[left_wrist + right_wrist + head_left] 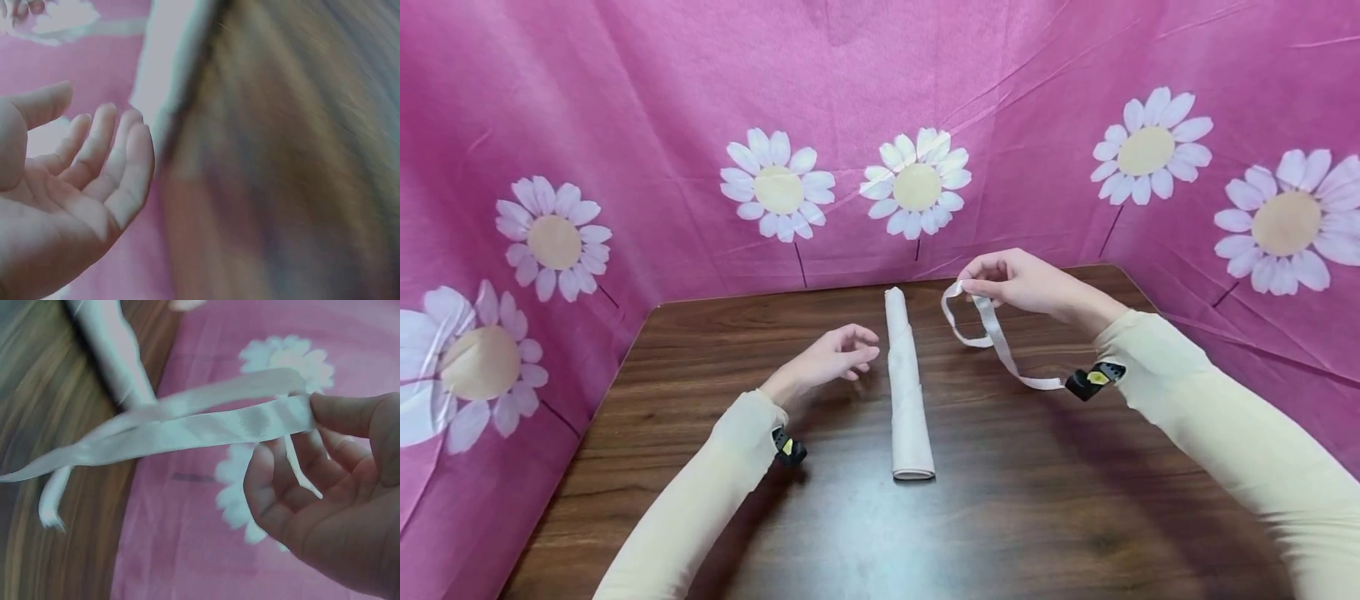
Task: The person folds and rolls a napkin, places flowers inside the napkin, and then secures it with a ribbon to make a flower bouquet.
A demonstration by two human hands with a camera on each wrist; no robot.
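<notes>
A rolled white cloth (pixel 908 392) lies lengthwise on the wooden table, its wider end toward me. To its right, my right hand (pixel 1026 285) pinches a white ribbon (pixel 1006 354) between thumb and fingers. The ribbon hangs in a loop, and one tail trails down toward the wrist camera. In the right wrist view the ribbon (pixel 206 430) stretches from the fingertips across the frame, with a frayed end hanging at the left. My left hand (pixel 831 360) hovers just left of the roll, fingers loosely bent and holding nothing; its palm (pixel 62 219) shows bare in the left wrist view.
The dark wooden table (pixel 700 367) extends around the roll. Pink fabric (pixel 850 75) printed with white daisies hangs behind it and along both sides. A black wrist camera (pixel 1093 380) sits below the right cuff, another camera (pixel 790 450) below the left.
</notes>
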